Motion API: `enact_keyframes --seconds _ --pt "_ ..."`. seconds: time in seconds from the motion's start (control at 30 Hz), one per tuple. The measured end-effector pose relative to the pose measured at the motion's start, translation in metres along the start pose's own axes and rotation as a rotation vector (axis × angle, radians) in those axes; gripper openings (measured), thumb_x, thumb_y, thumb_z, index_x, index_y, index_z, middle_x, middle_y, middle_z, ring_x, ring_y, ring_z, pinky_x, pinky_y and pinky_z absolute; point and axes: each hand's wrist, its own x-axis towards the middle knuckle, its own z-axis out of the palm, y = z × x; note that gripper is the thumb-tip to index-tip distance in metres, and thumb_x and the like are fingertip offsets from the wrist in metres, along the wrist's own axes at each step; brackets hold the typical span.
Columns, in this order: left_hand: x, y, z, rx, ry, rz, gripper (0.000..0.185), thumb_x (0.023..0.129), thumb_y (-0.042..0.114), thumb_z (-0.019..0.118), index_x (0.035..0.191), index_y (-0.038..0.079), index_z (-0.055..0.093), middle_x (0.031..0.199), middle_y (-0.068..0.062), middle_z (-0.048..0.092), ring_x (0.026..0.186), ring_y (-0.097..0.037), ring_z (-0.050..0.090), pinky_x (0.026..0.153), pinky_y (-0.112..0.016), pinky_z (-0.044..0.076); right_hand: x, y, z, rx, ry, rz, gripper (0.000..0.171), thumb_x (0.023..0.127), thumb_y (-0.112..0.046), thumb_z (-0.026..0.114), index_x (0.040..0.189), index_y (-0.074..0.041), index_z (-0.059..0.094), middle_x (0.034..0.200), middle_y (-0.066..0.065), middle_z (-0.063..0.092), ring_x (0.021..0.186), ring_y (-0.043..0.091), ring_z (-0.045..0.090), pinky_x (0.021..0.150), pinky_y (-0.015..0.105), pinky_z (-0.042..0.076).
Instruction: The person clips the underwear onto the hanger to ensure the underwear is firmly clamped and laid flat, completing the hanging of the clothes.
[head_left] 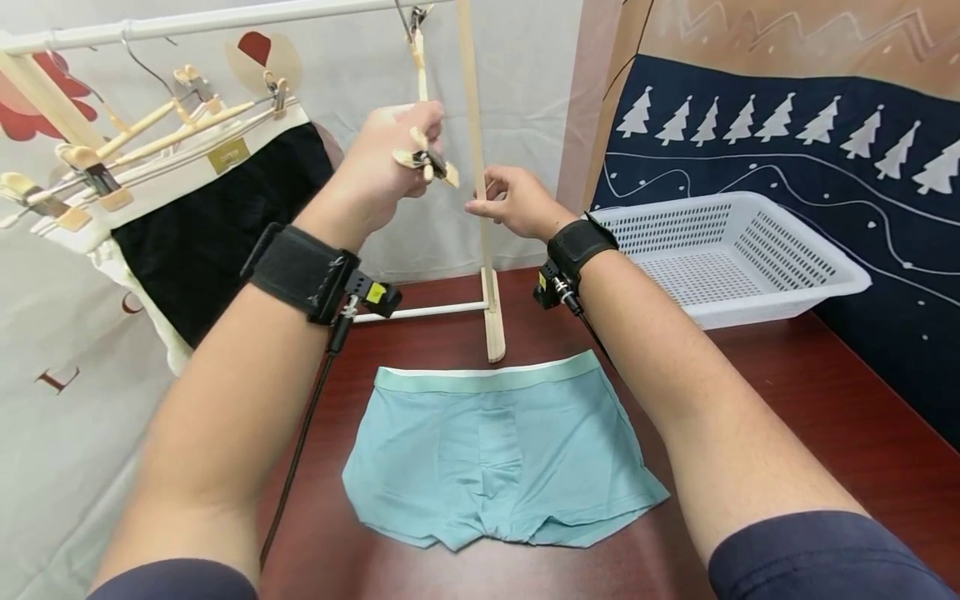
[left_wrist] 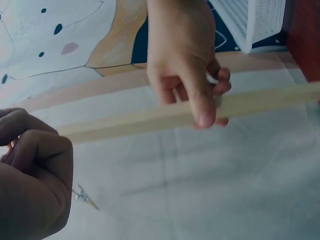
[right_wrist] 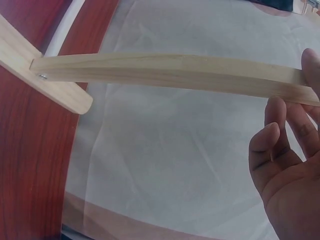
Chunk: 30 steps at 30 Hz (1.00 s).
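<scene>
One pair of teal briefs (head_left: 495, 454) lies flat on the desk (head_left: 810, 417). Above, the left hand (head_left: 390, 158) pinches one clip hanger (head_left: 427, 158); the right hand (head_left: 513, 200) curls round the rack's upright post (head_left: 476, 167). One white basket (head_left: 720, 250). Several hangers (head_left: 135, 142) overlap, uncountable.

The head view is evenly and brightly lit from above, with no hard shadows; only a soft dark edge lies under the teal boxer briefs (head_left: 495, 454) on the bench (head_left: 810, 433), whose red-brown top carries a faint sheen. Wide-angle distortion bows the white rail (head_left: 225, 21) and stretches both forearms at the lower edge. The left hand (head_left: 390, 158) is slightly smeared. The left wrist view is dimmer and bluish, and the near left hand (left_wrist: 32, 170) is dark and out of focus. In the right wrist view the wooden post (right_wrist: 170, 75) is sharp, while the near fingers (right_wrist: 272, 150) are soft and shaded.
</scene>
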Motion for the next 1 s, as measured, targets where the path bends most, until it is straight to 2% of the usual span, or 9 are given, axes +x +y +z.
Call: enact_keyframes --seconds 0.13,0.33,0.43,0.6,0.77,0.83,0.9,0.97,1.0 --pt "-0.026 -0.004 -0.02 0.035 -0.076 0.046 0.046 0.106 0.024 0.044 0.063 0.01 0.037 0.053 0.005 0.033 0.047 -0.008 0.029 0.046 -0.025 0.019 -0.001 0.0 0.001 -0.002 -0.006 0.004 0.022 0.095 -0.03 0.069 0.104 -0.012 0.061 0.097 0.007 0.066 0.089 0.027 0.065 0.077 0.032 0.051" --pt "-0.075 -0.022 -0.052 0.261 -0.195 0.092 0.045 0.106 0.025 0.044 0.065 0.006 0.042 0.058 0.002 0.038 0.051 -0.015 0.028 0.045 -0.033 0.02 -0.002 -0.001 0.001 -0.009 -0.008 0.011 0.023 0.096 -0.031 0.068 0.106 -0.011 0.061 0.098 0.008 0.067 0.089 0.027 0.065 0.077 0.032 0.05" --pt "-0.097 -0.035 -0.062 0.324 -0.244 0.058 0.046 0.106 0.027 0.043 0.066 0.005 0.042 0.057 0.002 0.038 0.049 -0.016 0.029 0.041 -0.034 0.022 -0.002 -0.002 0.001 -0.009 -0.006 0.012 0.022 0.096 -0.031 0.068 0.106 -0.012 0.062 0.099 0.008 0.067 0.088 0.026 0.064 0.076 0.032 0.05" --pt "-0.122 -0.068 -0.068 0.273 -0.333 -0.081 0.045 0.106 0.027 0.043 0.068 0.004 0.04 0.058 0.002 0.037 0.048 -0.015 0.03 0.038 -0.033 0.024 -0.003 -0.001 0.0 -0.011 -0.013 0.056 0.028 0.095 -0.034 0.068 0.108 -0.009 0.062 0.106 0.01 0.07 0.091 0.025 0.064 0.08 0.034 0.049" --pt "-0.136 -0.107 -0.068 0.207 -0.418 -0.155 0.046 0.108 0.027 0.042 0.069 0.002 0.038 0.059 0.001 0.036 0.049 -0.017 0.028 0.041 -0.033 0.025 -0.012 0.001 0.001 -0.049 -0.019 0.104 0.057 0.097 -0.047 0.061 0.142 -0.014 0.049 0.13 0.01 0.062 0.108 0.026 0.063 0.091 0.037 0.051" --pt "-0.139 -0.12 -0.067 0.184 -0.441 -0.163 0.047 0.108 0.027 0.041 0.07 0.0 0.038 0.059 0.001 0.037 0.05 -0.017 0.028 0.043 -0.033 0.025 -0.021 0.002 0.002 -0.064 0.056 0.061 0.057 0.099 -0.045 0.058 0.146 -0.014 0.045 0.129 0.01 0.061 0.106 0.025 0.061 0.089 0.036 0.049" --pt "-0.142 -0.131 -0.066 0.17 -0.473 -0.169 0.048 0.108 0.027 0.04 0.07 -0.001 0.038 0.059 0.001 0.036 0.05 -0.017 0.028 0.043 -0.032 0.024 -0.033 0.001 0.004 -0.075 0.138 -0.016 0.047 0.101 -0.038 0.056 0.14 -0.012 0.052 0.122 0.01 0.062 0.099 0.023 0.06 0.085 0.035 0.048" --pt "-0.143 -0.14 -0.065 0.169 -0.513 -0.177 0.049 0.108 0.029 0.04 0.07 -0.002 0.039 0.058 0.001 0.036 0.05 -0.016 0.029 0.043 -0.032 0.024 -0.048 0.001 0.007 -0.091 0.165 -0.096 0.037 0.102 -0.028 0.054 0.134 -0.01 0.057 0.118 0.01 0.064 0.09 0.022 0.059 0.081 0.034 0.047" --pt "-0.144 -0.144 -0.065 0.177 -0.536 -0.171 0.05 0.109 0.03 0.04 0.07 -0.001 0.041 0.058 0.001 0.037 0.05 -0.016 0.03 0.044 -0.031 0.025 -0.056 0.001 0.009 -0.099 0.139 -0.131 0.036 0.101 -0.024 0.054 0.134 -0.01 0.058 0.119 0.01 0.063 0.09 0.021 0.058 0.08 0.034 0.047"
